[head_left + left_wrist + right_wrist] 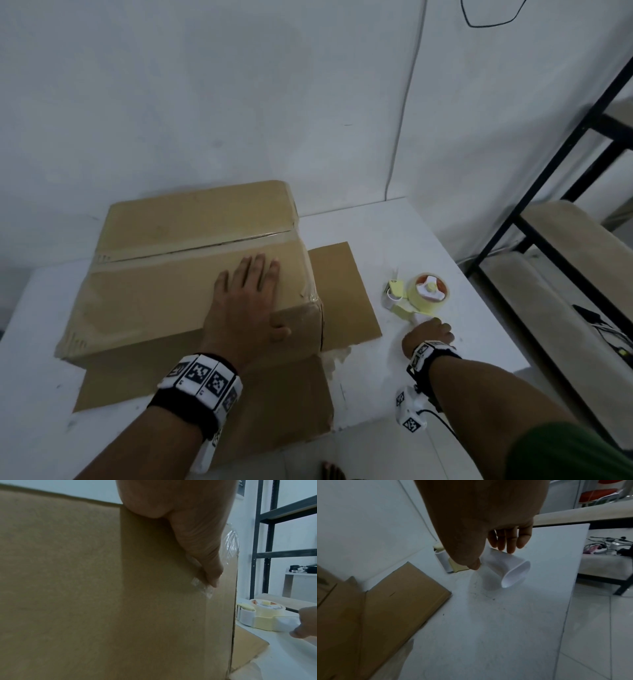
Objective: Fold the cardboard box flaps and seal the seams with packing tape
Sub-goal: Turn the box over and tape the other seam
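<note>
A brown cardboard box [164,294] stands on the white table [462,342], with clear tape [191,250] along its closed top seam. My left hand [253,298] lies flat on the box top. Its thumb [205,555] presses a tape end on the near side wall [68,588]. Two flaps lie flat on the table, one to the right [342,294] and one toward me [239,404]. Right of the box lies a yellow tape dispenser [426,293] with a roll in it. My right hand [430,337] curls round its white handle [510,568], fingers above and thumb below.
A black metal shelf rack [548,192] with pale boards stands close on the right, past the table's right edge. A thin cable [404,120] runs down the white wall behind. Cables lie on a low shelf [607,545]. A bare foot [332,471] shows at the bottom.
</note>
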